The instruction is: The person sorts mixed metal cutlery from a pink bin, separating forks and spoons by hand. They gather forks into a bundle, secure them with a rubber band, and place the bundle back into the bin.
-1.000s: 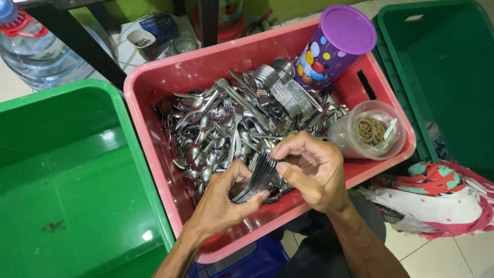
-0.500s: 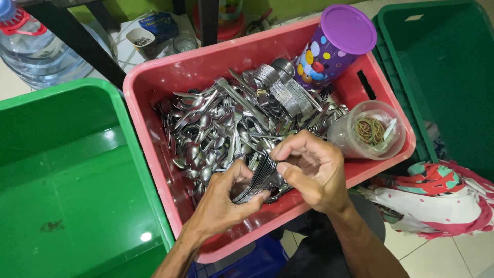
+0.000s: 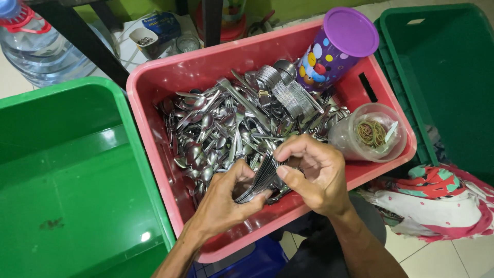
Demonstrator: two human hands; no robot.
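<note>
While the left hand [image 3: 226, 198] still cups the stacked spoons [image 3: 260, 177], the right hand [image 3: 314, 172] has tightened its pinch, squaring them over the red crate [image 3: 154, 92].

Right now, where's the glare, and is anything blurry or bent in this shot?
Head view: glare spots on the left green crate and glints across the loose spoons; the hands and their stacked spoons look sharp; the red crate rim bows slightly, wide-lens distortion.
</note>
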